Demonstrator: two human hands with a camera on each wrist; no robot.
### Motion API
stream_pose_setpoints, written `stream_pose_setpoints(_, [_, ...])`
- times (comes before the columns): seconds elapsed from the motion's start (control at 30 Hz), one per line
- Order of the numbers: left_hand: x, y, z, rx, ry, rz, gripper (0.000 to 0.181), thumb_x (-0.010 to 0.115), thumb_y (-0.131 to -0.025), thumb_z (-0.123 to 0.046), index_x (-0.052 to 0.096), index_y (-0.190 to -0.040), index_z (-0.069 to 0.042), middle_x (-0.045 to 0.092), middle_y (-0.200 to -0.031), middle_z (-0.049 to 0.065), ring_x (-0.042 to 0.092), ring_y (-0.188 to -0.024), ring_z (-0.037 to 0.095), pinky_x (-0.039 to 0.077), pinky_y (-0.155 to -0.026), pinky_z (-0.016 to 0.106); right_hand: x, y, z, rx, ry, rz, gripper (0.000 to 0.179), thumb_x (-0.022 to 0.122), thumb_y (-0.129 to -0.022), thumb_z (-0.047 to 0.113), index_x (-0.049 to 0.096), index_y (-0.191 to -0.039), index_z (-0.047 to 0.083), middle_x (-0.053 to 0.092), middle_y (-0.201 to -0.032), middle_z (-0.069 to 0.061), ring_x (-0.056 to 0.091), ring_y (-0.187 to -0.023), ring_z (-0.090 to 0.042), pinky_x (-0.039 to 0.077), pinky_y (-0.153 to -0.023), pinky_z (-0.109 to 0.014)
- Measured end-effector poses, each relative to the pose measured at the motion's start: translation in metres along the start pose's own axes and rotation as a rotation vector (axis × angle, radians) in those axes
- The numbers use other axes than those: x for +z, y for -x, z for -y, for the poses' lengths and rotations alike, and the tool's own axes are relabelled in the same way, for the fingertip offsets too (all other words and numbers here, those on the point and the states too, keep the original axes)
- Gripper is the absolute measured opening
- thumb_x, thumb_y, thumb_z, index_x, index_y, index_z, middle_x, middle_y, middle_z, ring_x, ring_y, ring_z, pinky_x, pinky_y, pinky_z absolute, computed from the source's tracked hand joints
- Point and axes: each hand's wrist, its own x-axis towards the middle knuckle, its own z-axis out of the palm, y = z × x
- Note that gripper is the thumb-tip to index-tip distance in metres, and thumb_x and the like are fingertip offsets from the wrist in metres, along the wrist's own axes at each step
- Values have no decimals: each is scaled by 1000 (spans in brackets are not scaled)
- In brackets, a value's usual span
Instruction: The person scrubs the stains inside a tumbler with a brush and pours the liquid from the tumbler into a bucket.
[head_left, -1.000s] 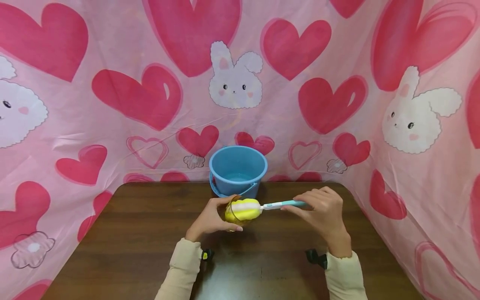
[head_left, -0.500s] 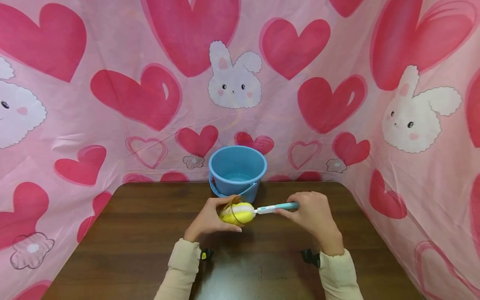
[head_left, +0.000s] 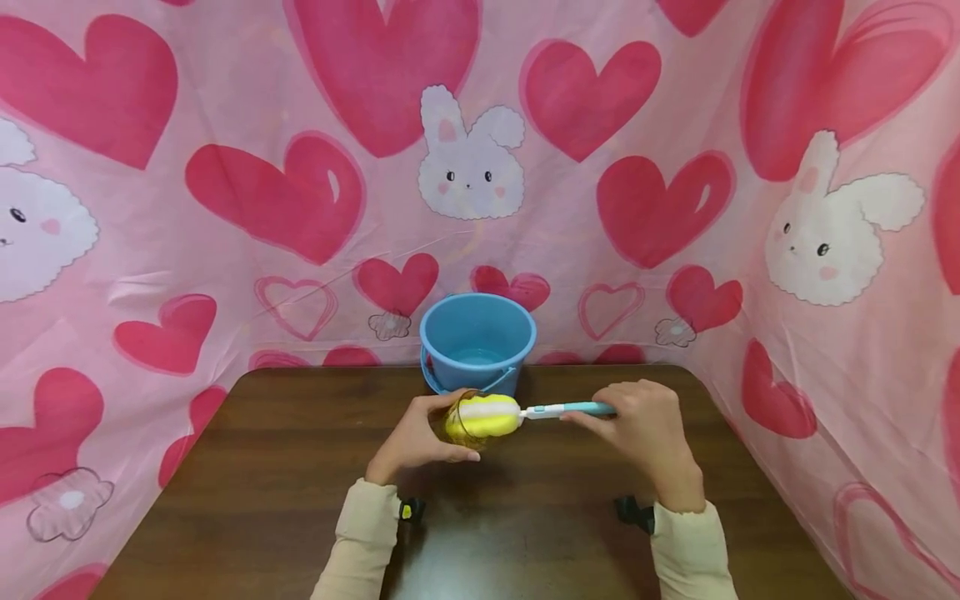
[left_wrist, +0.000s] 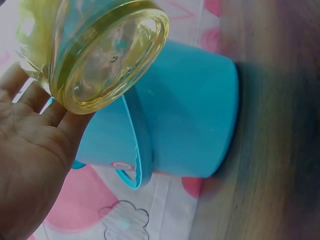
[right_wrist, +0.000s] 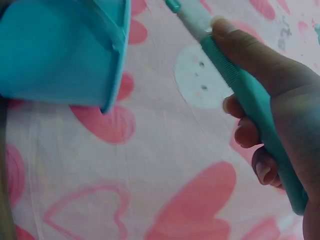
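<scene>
In the head view, a person's left hand (head_left: 416, 440) holds an amber glass cup (head_left: 457, 433), with the fingers curved over its far side and the thumb along its near side. The cup is tipped sideways, its mouth turned toward the right hand (head_left: 643, 423). That hand pinches the handle (head_left: 581, 408) of a cup brush between thumb and fingers. The brush's yellow-and-white sponge head (head_left: 495, 415) sits partly inside the cup, the rest sticking out of its mouth. Cup and brush are held above a dark wood-grain table (head_left: 300, 467), just in front of a blue bucket (head_left: 463, 375) standing near the far edge. Cream sleeves (head_left: 367, 517) cover both forearms, and a pink cloth (head_left: 555, 237) printed with hearts and white rabbits hangs behind the table and at its sides.

In the left wrist view, the thick round base of the cup faces the camera. The left hand's fingers reach behind the glass; the thumb cannot be made out. The bucket, with its carrying handle (left_wrist: 135, 135), stands beyond.

In the right wrist view, the right hand grips the teal handle, the thumb laid along its upper part and the fingers curled around the other side. The bucket shows at upper left, apart from the hand.
</scene>
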Motion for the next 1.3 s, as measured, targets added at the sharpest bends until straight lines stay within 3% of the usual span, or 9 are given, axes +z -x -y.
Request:
stream_pose_setpoints(0.17, [0, 0, 0, -5, 14, -8, 83, 97, -67, -22, 61, -142, -18, 67, -133, -5, 63, -116, 17, 52, -102, 31, -5, 1, -5, -20, -2, -82, 70, 54, -88, 76, 72, -64, 12, 57, -52, 3, 41, -45, -9, 34, -43, -26])
stream_pose_setpoints(0.3, [3, -2, -2, 3, 30, 8, 81, 96, -68, -22, 61, -141, -19, 68, -131, -5, 62, -115, 20, 53, -101, 33, 0, -1, -1, -45, -5, -65, 70, 56, -88, 75, 72, -65, 12, 59, -53, 2, 41, -45, -9, 35, -43, -25])
stream_pose_setpoints(0.57, [6, 0, -4, -2, 19, -23, 79, 96, -70, -20, 62, -141, -20, 68, -133, -6, 62, -120, 17, 51, -104, 31, 11, -6, 16, -87, 7, -45, 73, 48, -93, 74, 71, -62, 12, 57, -52, 4, 36, -45, -6, 34, -43, -23])
stream_pose_setpoints(0.8, [3, -1, -2, -8, 17, -19, 81, 96, -69, -20, 61, -142, -22, 67, -134, -5, 62, -119, 17, 51, -103, 31, 2, -6, 15, -66, -10, -8, 64, 61, -88, 72, 74, -66, 13, 59, -53, 4, 39, -45, -8, 34, -45, -24])
stream_pose_setpoints(1.07, [1, -2, -2, -9, 60, 0, 82, 96, -69, -19, 60, -142, -19, 66, -134, -3, 64, -119, 19, 51, -104, 30, -8, -3, 2, -50, -15, -119, 70, 56, -89, 74, 73, -64, 11, 58, -52, 2, 38, -44, -9, 33, -42, -25])
stream_pose_setpoints(1.3, [1, -2, -3, -1, 78, 23, 80, 95, -71, -22, 60, -143, -17, 67, -131, -1, 63, -115, 22, 53, -102, 33, -2, -4, 5, -60, -24, -88, 68, 58, -89, 73, 74, -66, 11, 60, -54, 1, 40, -45, -10, 34, -43, -24])
